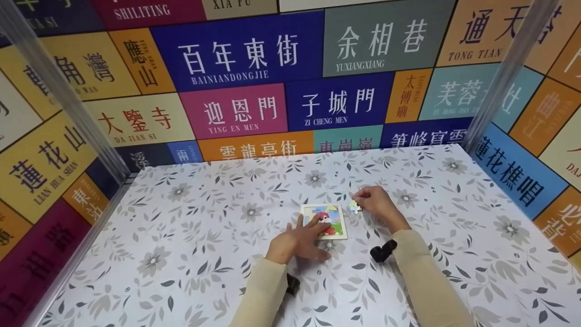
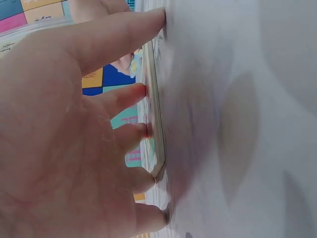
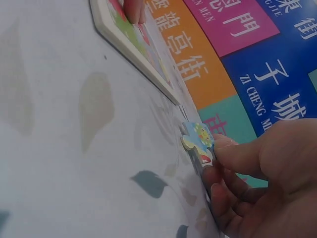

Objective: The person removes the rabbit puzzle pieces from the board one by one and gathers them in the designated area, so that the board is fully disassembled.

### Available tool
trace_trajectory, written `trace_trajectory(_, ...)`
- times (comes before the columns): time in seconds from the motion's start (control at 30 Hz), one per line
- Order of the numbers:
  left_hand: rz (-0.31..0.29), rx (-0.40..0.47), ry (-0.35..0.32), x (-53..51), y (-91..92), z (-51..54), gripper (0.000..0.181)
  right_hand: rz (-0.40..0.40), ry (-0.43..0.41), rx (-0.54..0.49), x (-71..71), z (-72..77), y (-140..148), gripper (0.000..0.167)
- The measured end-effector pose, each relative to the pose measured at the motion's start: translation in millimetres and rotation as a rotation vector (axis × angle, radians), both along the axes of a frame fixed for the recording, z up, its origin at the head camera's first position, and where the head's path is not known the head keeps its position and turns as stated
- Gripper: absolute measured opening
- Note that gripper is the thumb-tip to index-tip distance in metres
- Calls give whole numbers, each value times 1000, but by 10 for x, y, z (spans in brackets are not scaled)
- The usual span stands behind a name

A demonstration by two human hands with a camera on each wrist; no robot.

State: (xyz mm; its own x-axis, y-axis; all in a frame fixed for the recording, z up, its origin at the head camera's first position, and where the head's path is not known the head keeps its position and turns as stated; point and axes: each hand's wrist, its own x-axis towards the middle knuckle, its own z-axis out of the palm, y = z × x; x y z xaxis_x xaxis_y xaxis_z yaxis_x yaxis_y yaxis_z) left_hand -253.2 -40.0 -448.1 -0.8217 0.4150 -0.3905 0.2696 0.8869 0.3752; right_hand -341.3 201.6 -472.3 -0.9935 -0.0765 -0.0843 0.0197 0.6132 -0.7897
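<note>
A small square jigsaw puzzle [image 1: 338,228] with a pale frame lies on the table, its picture showing a red and white figure over green. My left hand [image 1: 305,240] rests on it with fingers spread, covering its left and lower part. In the left wrist view, fingertips touch the puzzle board [image 2: 157,124] and the tabletop around it. To the right of the board, my right hand [image 1: 380,205] pinches a jigsaw piece [image 1: 355,207] between thumb and fingers. That piece [image 3: 199,136] is light blue with a yellow sun-like print, held close to the tabletop.
A white cloth with grey leaves and flowers covers the table [image 1: 204,236]. Behind it stands a wall [image 1: 236,50] of coloured panels with lettering. Clear upright posts [image 1: 499,81] stand at the table's back corners. Dark wrist cameras [image 1: 383,251] sit at both cuffs.
</note>
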Motion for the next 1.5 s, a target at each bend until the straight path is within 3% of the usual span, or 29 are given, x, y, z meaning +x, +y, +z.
trace_trajectory(0.33, -36, -12, 23, 19, -1, 12, 77, -65, -47, -21, 28, 43, -64, 21)
trace_trajectory(0.5, -52, -19, 76, 6, 63, 68, 70, -69, -68, -44, 13, 64, -86, 23)
trace_trajectory(0.63, -63, -3, 100, 27, 188, 94, 67, -46, -76, -44, -2, 74, -92, 26)
trace_trajectory(0.8, -57, -29, 101, 77, 309, 45, 71, -23, -82, -47, -15, 74, -82, 27)
trace_trajectory(1.03, -2, -68, 99, 79, 360, -9, 74, 3, -87, -56, -25, 51, -110, 27)
trace_trajectory(1.33, -26, -83, 110, 83, 415, -22, 72, 79, -57, -78, -53, 15, -183, 28)
trace_trajectory(1.5, -45, -72, 87, 63, 383, 6, 73, 126, -65, -13, -125, 73, -262, 26)
